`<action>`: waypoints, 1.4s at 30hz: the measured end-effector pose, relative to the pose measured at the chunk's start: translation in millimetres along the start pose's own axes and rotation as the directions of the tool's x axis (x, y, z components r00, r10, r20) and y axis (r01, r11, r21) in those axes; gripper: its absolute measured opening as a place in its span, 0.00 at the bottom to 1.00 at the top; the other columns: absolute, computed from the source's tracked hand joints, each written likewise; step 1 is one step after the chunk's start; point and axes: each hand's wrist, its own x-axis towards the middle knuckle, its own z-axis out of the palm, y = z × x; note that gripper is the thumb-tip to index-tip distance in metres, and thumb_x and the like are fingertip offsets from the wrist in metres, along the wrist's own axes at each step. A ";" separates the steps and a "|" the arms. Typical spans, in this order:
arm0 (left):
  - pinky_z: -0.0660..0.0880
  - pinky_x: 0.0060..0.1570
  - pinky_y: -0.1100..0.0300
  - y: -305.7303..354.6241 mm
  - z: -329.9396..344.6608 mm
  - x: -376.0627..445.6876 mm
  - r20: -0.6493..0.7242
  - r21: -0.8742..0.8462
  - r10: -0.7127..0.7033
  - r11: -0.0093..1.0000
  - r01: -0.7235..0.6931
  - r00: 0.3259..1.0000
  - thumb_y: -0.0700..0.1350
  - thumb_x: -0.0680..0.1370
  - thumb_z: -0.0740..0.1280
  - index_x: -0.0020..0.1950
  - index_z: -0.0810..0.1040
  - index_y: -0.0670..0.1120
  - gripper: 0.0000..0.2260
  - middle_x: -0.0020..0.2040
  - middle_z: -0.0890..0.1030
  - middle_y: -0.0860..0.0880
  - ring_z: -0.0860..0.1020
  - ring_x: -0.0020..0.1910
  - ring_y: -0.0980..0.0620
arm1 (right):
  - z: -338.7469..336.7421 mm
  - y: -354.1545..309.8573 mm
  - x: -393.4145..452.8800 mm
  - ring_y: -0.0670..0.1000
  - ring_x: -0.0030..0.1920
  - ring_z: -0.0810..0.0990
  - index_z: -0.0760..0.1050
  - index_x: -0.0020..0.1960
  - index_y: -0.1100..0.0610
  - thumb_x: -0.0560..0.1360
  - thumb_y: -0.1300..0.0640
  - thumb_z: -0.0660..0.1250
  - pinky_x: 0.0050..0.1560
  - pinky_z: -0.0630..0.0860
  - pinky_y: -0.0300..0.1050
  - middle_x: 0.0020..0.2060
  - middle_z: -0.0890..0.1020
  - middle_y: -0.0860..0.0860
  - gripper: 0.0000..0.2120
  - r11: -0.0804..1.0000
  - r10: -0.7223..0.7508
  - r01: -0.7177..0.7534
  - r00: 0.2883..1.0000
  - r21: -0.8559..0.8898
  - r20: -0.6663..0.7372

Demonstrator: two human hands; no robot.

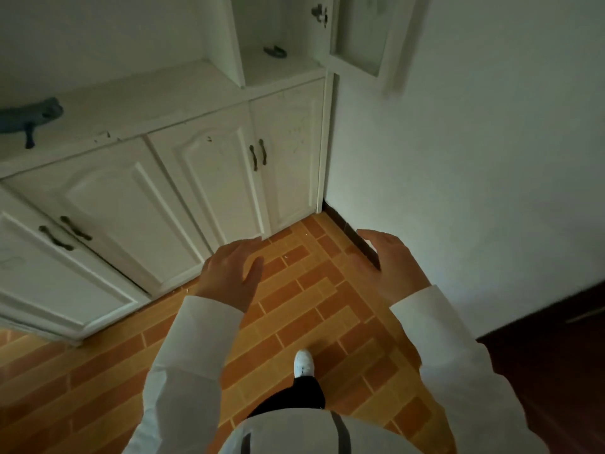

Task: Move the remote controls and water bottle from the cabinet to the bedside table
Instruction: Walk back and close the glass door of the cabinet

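Our fingers are spread and loosely curved on both hands — nothing is held in either. Our left hand (229, 273) hangs over the tiled floor (294, 306) just in front of the white cabinet (203, 165), and our right hand (389, 263) hangs near the wall (458, 158). On the cabinet counter, at its far left edge, lies a blue-grey object (29, 117) — we cannot tell what it is. In the open upper compartment, near its front edge, sits a small dark curved item (275, 51), too blurred to name. No remote controls or water bottle can be made out. One white shoe (304, 362) is planted on the tiles below.
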 end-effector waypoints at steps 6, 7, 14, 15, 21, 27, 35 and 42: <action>0.69 0.64 0.45 4.9 2.5 116.0 -0.025 0.016 0.016 1.000 -0.016 1.000 0.47 0.78 0.63 0.66 0.73 0.49 0.17 0.62 0.78 0.47 0.74 0.63 0.46 | -19.6 1.5 115.0 0.51 0.70 0.66 0.64 0.72 0.53 0.78 0.48 0.59 0.63 0.59 0.38 0.69 0.70 0.52 0.23 1.000 -0.029 0.029 0.998 0.000 -0.050; 0.69 0.64 0.46 6.0 3.5 132.1 -0.025 0.021 0.019 1.000 -0.018 1.000 0.47 0.78 0.62 0.66 0.73 0.49 0.17 0.62 0.78 0.47 0.74 0.63 0.46 | -21.9 3.0 130.1 0.51 0.70 0.66 0.64 0.71 0.53 0.78 0.48 0.59 0.62 0.58 0.37 0.69 0.70 0.51 0.23 0.999 -0.034 0.034 0.998 0.000 -0.056; 0.70 0.64 0.48 16.7 11.6 223.2 -0.056 0.014 0.022 1.000 -0.021 0.998 0.46 0.78 0.63 0.66 0.74 0.48 0.16 0.62 0.78 0.47 0.74 0.62 0.47 | -35.2 22.1 225.2 0.51 0.71 0.66 0.63 0.72 0.51 0.78 0.46 0.59 0.68 0.62 0.44 0.70 0.69 0.51 0.24 1.000 -0.024 0.024 0.998 -0.003 -0.053; 0.70 0.64 0.48 17.7 14.1 235.7 -0.064 0.014 0.022 1.000 -0.021 0.998 0.46 0.78 0.63 0.66 0.74 0.48 0.16 0.62 0.78 0.47 0.74 0.63 0.46 | -36.9 25.6 239.3 0.52 0.71 0.66 0.63 0.72 0.51 0.77 0.45 0.59 0.69 0.63 0.46 0.70 0.69 0.51 0.24 1.000 -0.026 0.025 0.999 -0.010 -0.044; 0.70 0.64 0.48 32.0 35.4 317.2 -0.099 0.024 0.021 1.000 -0.019 0.995 0.47 0.78 0.62 0.66 0.73 0.48 0.16 0.62 0.78 0.47 0.74 0.63 0.47 | -50.2 47.8 325.5 0.52 0.71 0.65 0.63 0.72 0.52 0.77 0.46 0.60 0.69 0.61 0.45 0.71 0.69 0.51 0.26 0.997 -0.079 0.079 0.996 0.000 -0.039; 0.70 0.62 0.50 66.7 52.3 404.1 -0.170 0.021 0.052 0.999 -0.049 0.984 0.45 0.77 0.63 0.65 0.75 0.47 0.16 0.61 0.79 0.46 0.76 0.61 0.46 | -89.8 68.6 410.1 0.53 0.71 0.67 0.64 0.71 0.54 0.77 0.46 0.61 0.71 0.65 0.49 0.70 0.70 0.52 0.25 0.986 -0.166 0.166 0.984 0.000 -0.064; 0.71 0.63 0.48 113.4 56.1 498.7 -0.257 -0.002 0.130 0.991 -0.135 0.958 0.45 0.77 0.64 0.65 0.74 0.46 0.16 0.61 0.79 0.45 0.75 0.61 0.45 | -146.7 80.2 490.2 0.53 0.68 0.70 0.66 0.70 0.57 0.77 0.49 0.62 0.67 0.66 0.44 0.66 0.73 0.53 0.24 0.954 -0.298 0.299 0.933 -0.030 -0.201; 0.69 0.63 0.57 145.4 49.0 572.0 -0.299 -0.013 0.267 0.959 -0.283 0.916 0.46 0.78 0.62 0.67 0.72 0.46 0.17 0.62 0.78 0.46 0.75 0.61 0.48 | -190.3 75.2 535.6 0.53 0.65 0.72 0.69 0.68 0.59 0.77 0.53 0.65 0.63 0.61 0.31 0.63 0.76 0.55 0.21 0.919 -0.381 0.386 0.812 -0.084 -0.443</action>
